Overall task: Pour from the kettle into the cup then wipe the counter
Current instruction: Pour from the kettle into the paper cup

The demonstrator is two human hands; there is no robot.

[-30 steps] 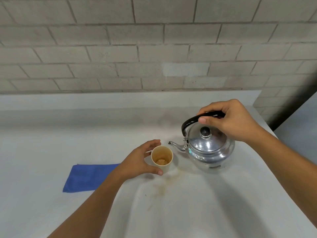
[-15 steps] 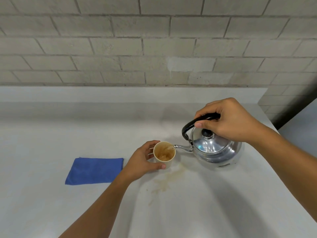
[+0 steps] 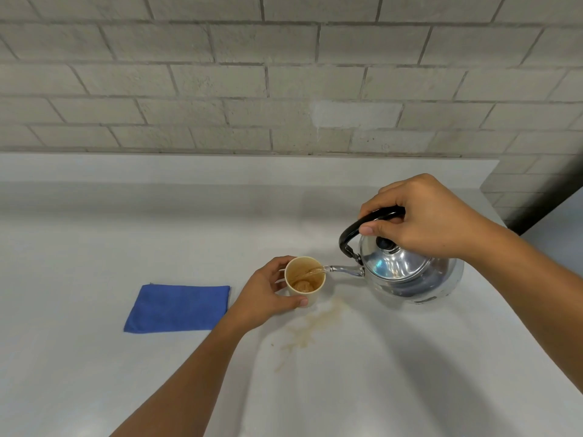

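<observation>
A shiny metal kettle [image 3: 407, 272] with a black handle is tilted to the left, and my right hand [image 3: 422, 219] grips that handle from above. A thin brown stream runs from its spout into a small cream paper cup [image 3: 305, 279] standing on the white counter [image 3: 94, 234]. My left hand [image 3: 268, 298] wraps around the cup's left side. Brown liquid sits in the cup's bottom. A brown spill [image 3: 309, 329] stains the counter just in front of the cup. A folded blue cloth [image 3: 179, 309] lies flat to the left of my left hand.
A pale brick wall [image 3: 252, 74] rises behind the counter's raised back ledge. The counter ends at the right, where a dark gap [image 3: 549, 197] shows beside another pale surface.
The kettle has tipped further left and its spout has reached the cup's rim; liquid now streams into the cup. My left hand stayed on the cup.
</observation>
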